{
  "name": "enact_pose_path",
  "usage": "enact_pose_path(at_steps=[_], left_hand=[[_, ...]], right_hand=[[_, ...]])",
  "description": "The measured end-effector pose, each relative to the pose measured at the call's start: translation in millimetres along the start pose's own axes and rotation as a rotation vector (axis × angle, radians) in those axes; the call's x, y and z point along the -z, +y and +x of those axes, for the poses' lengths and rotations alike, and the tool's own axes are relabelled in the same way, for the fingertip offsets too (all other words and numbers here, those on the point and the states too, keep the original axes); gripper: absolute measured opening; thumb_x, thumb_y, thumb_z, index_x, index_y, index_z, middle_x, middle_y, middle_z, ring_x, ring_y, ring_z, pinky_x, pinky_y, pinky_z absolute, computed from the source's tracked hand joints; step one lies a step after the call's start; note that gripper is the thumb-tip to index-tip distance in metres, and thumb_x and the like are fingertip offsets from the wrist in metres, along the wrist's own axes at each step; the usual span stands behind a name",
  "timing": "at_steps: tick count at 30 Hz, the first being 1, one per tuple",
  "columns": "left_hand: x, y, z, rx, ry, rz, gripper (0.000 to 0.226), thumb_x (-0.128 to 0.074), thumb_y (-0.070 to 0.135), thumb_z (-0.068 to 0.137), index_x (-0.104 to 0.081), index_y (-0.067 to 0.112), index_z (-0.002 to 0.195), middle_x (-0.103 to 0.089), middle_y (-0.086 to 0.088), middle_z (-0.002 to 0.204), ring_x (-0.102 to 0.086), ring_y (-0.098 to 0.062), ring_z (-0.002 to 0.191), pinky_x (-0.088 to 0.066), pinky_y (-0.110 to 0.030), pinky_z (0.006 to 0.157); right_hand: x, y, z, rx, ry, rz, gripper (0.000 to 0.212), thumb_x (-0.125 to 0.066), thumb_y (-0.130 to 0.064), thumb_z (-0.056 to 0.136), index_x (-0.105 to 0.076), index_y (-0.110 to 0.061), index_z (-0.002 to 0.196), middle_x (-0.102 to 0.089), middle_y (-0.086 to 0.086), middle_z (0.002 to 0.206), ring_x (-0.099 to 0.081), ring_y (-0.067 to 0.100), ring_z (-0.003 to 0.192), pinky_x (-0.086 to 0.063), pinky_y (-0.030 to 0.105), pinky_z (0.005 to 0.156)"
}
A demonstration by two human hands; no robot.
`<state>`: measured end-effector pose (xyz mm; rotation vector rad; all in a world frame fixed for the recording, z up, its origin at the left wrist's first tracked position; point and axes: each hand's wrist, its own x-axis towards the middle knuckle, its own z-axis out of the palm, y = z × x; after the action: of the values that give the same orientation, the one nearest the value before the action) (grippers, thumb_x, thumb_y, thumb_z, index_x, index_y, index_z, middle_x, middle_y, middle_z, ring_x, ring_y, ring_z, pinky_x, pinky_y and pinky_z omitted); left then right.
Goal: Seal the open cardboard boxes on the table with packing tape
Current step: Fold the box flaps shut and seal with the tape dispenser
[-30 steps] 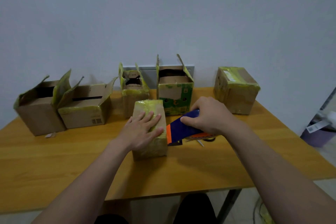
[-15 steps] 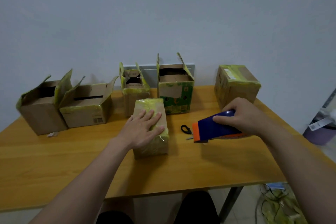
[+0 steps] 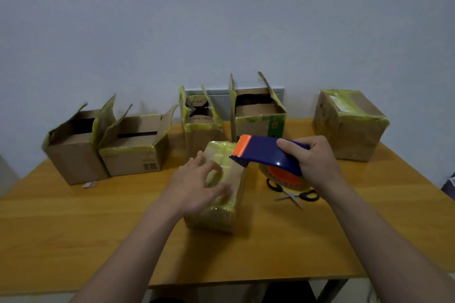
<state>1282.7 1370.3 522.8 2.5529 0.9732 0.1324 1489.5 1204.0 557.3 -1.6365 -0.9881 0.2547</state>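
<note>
A small closed box (image 3: 222, 214) wrapped in yellowish tape lies at the table's middle. My left hand (image 3: 197, 187) is over its top, blurred, fingers loosely spread. My right hand (image 3: 311, 158) grips a blue and orange tape dispenser (image 3: 264, 154), tilted, with its orange cutter end above the box's far right corner. Several open cardboard boxes stand along the back: two at the left (image 3: 73, 145) (image 3: 136, 147) and two in the middle (image 3: 202, 122) (image 3: 258, 115).
A sealed taped box (image 3: 349, 125) stands at the back right. Black-handled scissors (image 3: 294, 193) lie on the wooden table (image 3: 73, 241) under my right hand. A scrap of paper (image 3: 89, 184) lies by the left box. The wall runs behind the boxes.
My right hand brought the dispenser from the right back over the small box and raised its cutter end. My left hand lifted off flat contact and is moving.
</note>
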Motion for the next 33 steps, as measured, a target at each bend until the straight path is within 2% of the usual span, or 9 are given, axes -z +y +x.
enact_pose_path(at_steps=[2, 4, 9, 15, 18, 22, 25, 30, 33], left_hand=[[-10.7, 14.4, -4.0, 0.127, -0.006, 0.109, 0.111, -0.043, 0.104, 0.062, -0.031, 0.042, 0.153, -0.001, -0.009, 0.173, -0.017, -0.034, 0.157, -0.021, -0.056, 0.125], [-19.2, 20.2, -4.3, 0.148, 0.008, 0.182, 0.128, -0.046, 0.107, 0.051, -0.021, 0.037, 0.155, -0.007, -0.013, 0.172, -0.022, -0.038, 0.154, -0.023, -0.057, 0.124], [2.4, -7.8, -0.8, 0.000, -0.087, 0.223, 0.107, -0.070, 0.076, 0.065, -0.017, 0.042, 0.152, -0.008, -0.001, 0.171, -0.023, -0.034, 0.151, -0.015, -0.062, 0.124], [35.5, -38.5, -3.3, -0.190, -0.292, 0.184, 0.094, -0.084, 0.044, 0.071, -0.027, 0.053, 0.145, 0.003, 0.018, 0.171, 0.003, -0.017, 0.158, 0.009, -0.065, 0.124], [40.6, -46.7, -0.1, -0.241, -0.328, 0.111, 0.088, -0.083, 0.042, 0.072, -0.032, 0.055, 0.144, -0.002, 0.022, 0.170, 0.005, -0.010, 0.157, 0.011, -0.059, 0.125], [28.2, -52.6, 5.8, -0.257, -0.120, -0.075, 0.059, -0.070, 0.068, 0.075, -0.051, 0.048, 0.128, -0.029, 0.025, 0.161, -0.027, -0.005, 0.144, -0.020, -0.047, 0.123], [10.6, -54.5, 10.8, -0.326, 0.047, 0.011, 0.066, -0.058, 0.084, 0.073, -0.050, 0.047, 0.126, -0.041, 0.028, 0.149, -0.039, 0.000, 0.127, -0.033, -0.039, 0.111], [10.8, -53.3, 16.3, -0.333, 0.109, -0.107, 0.056, -0.062, 0.073, 0.085, -0.051, 0.043, 0.132, -0.053, 0.030, 0.130, -0.046, 0.010, 0.112, -0.039, -0.028, 0.100], [7.4, -55.5, 17.4, -0.228, 0.150, -0.453, 0.053, -0.051, 0.074, 0.090, -0.051, 0.043, 0.133, -0.058, 0.025, 0.129, -0.054, 0.006, 0.116, -0.051, -0.033, 0.098]], right_hand=[[-15.7, -2.0, 5.2, -0.012, 0.053, 0.055, 0.037, -0.066, -0.034, 0.097, -0.076, -0.004, 0.078, -0.071, 0.006, 0.065, -0.066, 0.015, 0.059, -0.049, 0.024, 0.052], [-27.9, -4.4, 10.3, -0.028, 0.098, 0.116, 0.040, -0.065, -0.032, 0.097, -0.075, 0.001, 0.077, -0.069, 0.007, 0.061, -0.063, 0.012, 0.054, -0.045, 0.021, 0.049], [-45.1, -6.0, 15.5, -0.022, 0.123, 0.216, 0.048, -0.064, -0.032, 0.098, -0.070, 0.011, 0.078, -0.064, 0.024, 0.067, -0.058, 0.023, 0.056, -0.043, 0.024, 0.051], [-83.0, -16.2, 20.1, -0.107, 0.168, 0.323, 0.042, -0.060, -0.038, 0.100, -0.077, -0.004, 0.081, -0.071, 0.014, 0.071, -0.064, 0.022, 0.066, -0.048, 0.032, 0.061], [-106.9, -18.6, 22.2, -0.141, 0.184, 0.344, 0.044, -0.056, -0.043, 0.101, -0.074, -0.009, 0.081, -0.067, -0.001, 0.063, -0.059, 0.011, 0.059, -0.045, 0.022, 0.055], [-136.1, -18.2, 21.2, -0.151, 0.196, 0.380, 0.042, -0.052, -0.045, 0.102, -0.072, -0.011, 0.088, -0.066, -0.009, 0.062, -0.058, -0.001, 0.056, -0.043, 0.012, 0.050], [-153.7, -17.7, 18.6, -0.133, 0.219, 0.373, 0.048, -0.051, -0.054, 0.096, -0.073, -0.013, 0.092, -0.069, -0.004, 0.069, -0.061, 0.004, 0.060, -0.045, 0.015, 0.052], [-161.4, -14.5, 21.2, -0.109, 0.239, 0.339, 0.039, -0.050, -0.051, 0.100, -0.071, -0.019, 0.094, -0.072, 0.000, 0.077, -0.064, 0.010, 0.067, -0.049, 0.019, 0.056], [-160.1, -11.2, 21.9, -0.124, 0.258, 0.352, 0.037, -0.050, -0.053, 0.099, -0.071, -0.022, 0.097, -0.073, -0.001, 0.081, -0.067, 0.012, 0.071, -0.051, 0.021, 0.058]])
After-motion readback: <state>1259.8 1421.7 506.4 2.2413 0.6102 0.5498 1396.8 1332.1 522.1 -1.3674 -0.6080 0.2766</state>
